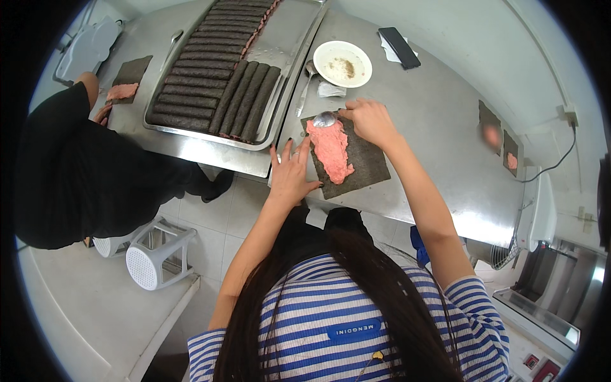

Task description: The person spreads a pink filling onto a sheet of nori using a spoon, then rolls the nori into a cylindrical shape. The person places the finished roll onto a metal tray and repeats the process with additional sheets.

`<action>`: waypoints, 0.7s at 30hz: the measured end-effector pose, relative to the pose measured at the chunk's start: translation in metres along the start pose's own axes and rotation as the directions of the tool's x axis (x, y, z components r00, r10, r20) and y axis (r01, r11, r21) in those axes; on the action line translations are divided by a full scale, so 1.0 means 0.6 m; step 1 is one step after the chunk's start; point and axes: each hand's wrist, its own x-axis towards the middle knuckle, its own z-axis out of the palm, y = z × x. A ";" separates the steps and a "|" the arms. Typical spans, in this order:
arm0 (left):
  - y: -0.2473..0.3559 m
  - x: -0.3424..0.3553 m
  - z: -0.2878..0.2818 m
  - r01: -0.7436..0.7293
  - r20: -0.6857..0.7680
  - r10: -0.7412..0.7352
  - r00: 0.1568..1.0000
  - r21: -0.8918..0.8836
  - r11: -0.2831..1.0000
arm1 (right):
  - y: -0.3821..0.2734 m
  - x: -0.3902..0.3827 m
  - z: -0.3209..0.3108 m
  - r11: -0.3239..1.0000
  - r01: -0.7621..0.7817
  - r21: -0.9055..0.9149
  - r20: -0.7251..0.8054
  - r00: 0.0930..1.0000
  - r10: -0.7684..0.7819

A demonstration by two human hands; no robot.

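A dark seaweed sheet (pixel 368 164) lies on the metal table in front of me, with a strip of pink meat paste (pixel 331 153) spread along its left part. My right hand (pixel 371 121) grips a metal spoon (pixel 325 119), whose bowl rests on the far end of the paste. At the sheet's left edge, my left hand (pixel 292 172) lies with its fingers spread, holding nothing. Beyond the sheet stand a white bowl (pixel 324 57) with brownish residue inside and a second spoon (pixel 305 86). A folded white tissue (pixel 331 89) sits by the bowl.
Left of my hands, a metal tray (pixel 210 135) holds many dark seaweed rolls (pixel 197 83). A co-worker in black (pixel 121 172) works at another sheet (pixel 130 73) with pink paste. A phone (pixel 399 48) lies far right of the bowl. White stools (pixel 156 261) stand on the floor.
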 end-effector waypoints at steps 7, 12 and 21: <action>-0.004 0.000 0.005 -0.008 -0.030 0.008 1.000 0.007 1.000 | -0.015 0.006 -0.028 0.994 -0.103 -0.034 -0.024 0.994 0.103; -0.008 0.003 0.007 -0.028 -0.054 0.026 0.998 -0.046 0.999 | -0.039 -0.023 -0.013 0.996 -0.044 -0.079 0.082 0.995 0.051; -0.008 0.003 0.008 -0.003 -0.047 0.001 0.999 -0.042 0.999 | -0.072 -0.089 -0.019 0.980 0.144 -0.140 0.007 0.989 -0.145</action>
